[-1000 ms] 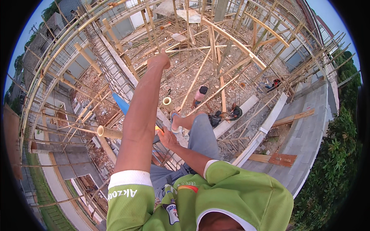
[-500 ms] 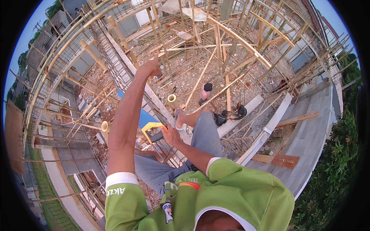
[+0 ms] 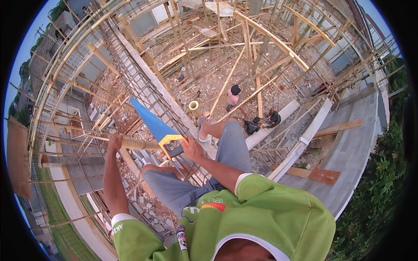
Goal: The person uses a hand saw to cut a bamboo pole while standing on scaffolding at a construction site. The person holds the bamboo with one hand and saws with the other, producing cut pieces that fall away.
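Observation:
My right hand (image 3: 191,149) grips the yellow and black handle of a handsaw (image 3: 149,119). The saw's blue blade points up and to the left, over a long cage of steel rebar (image 3: 143,93). Off to the left, my left hand (image 3: 114,142) is closed at the end of a thick bamboo pole (image 3: 141,144); its fingers are curled and partly hidden. Both my knees are bent, and a sandalled foot (image 3: 203,129) rests on the narrow beam edge beside the rebar.
Far below, rubble-strewn ground (image 3: 209,89) holds a person in a pink top (image 3: 233,96) and two people in dark clothes (image 3: 262,123). Timber props and a curved plank (image 3: 274,39) stand ahead. Bamboo scaffolding (image 3: 48,91) lines the left; a grey block wall (image 3: 348,148) runs at right.
My left arm, stretched forward with a finger pointing, has swung down and left to the bamboo pole's end. My right hand keeps the saw, whose blade now shows fully.

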Motion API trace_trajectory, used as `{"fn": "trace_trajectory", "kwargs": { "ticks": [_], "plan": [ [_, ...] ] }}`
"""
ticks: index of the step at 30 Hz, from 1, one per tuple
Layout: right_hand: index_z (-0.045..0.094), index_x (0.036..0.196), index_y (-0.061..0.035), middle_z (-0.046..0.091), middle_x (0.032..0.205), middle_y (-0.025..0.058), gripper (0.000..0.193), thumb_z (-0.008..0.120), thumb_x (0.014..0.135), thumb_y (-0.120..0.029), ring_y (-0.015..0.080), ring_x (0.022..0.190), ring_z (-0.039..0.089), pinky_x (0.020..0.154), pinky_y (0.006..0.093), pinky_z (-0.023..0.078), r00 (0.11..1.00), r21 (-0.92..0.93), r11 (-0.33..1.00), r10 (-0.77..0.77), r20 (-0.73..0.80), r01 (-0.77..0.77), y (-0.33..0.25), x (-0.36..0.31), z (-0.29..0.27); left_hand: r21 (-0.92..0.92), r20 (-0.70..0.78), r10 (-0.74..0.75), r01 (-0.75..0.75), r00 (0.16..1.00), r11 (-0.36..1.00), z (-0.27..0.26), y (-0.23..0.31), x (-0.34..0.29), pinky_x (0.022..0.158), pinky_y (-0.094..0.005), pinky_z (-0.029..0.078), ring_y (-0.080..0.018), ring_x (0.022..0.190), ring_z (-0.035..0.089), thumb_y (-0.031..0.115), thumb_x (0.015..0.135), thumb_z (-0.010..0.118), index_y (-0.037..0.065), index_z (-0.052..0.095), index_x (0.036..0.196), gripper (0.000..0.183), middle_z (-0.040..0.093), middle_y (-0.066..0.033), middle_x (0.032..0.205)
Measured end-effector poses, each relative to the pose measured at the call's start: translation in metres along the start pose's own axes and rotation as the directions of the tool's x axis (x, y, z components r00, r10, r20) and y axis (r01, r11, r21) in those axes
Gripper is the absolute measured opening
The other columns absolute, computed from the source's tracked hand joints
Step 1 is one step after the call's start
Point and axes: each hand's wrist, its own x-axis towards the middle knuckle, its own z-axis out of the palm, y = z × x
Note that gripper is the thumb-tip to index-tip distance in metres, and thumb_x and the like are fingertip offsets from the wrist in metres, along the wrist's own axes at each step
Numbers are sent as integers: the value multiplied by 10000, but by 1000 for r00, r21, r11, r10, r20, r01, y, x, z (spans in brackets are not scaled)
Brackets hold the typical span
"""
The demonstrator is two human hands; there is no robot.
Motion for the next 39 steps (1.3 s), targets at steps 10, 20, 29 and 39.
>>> {"fn": "trace_trajectory", "kwargs": {
  "ticks": [10,20,29,39],
  "plan": [
    [494,1331,15,668,1070,335,609,490,979,-483,510,1050,633,930,578,475,997,11,998,63,54,-63,-14,1,1,-102,-460,-302,289,835,952,13,34,-8,1192,-482,274,-497,1442,290,527,948,575,-29,330,1522,836,197,-390,1562],
    [524,1307,-13,662,1062,310,488,510,995,-387,486,1020,639,867,563,474,996,42,995,-85,-23,85,3,10,10,-133,-212,-480,461,851,877,6,73,-2,1065,-515,435,-416,1271,549,568,964,463,21,600,1328,671,571,-280,1356],
    [540,1290,-1,667,1072,293,483,522,999,-386,478,1035,638,876,530,476,997,89,993,-76,12,75,11,11,15,-58,-224,-537,538,814,841,8,71,-2,928,-537,518,-440,1054,669,509,958,460,29,723,1094,565,694,-260,1122],
    [522,1322,24,655,1109,308,514,519,1002,-379,475,1060,633,890,517,482,998,60,997,-52,23,50,13,15,14,-89,-170,-624,619,763,781,-8,98,-5,930,-527,520,-426,1067,674,493,945,481,8,729,1071,559,701,-251,1128]
  ]
}}
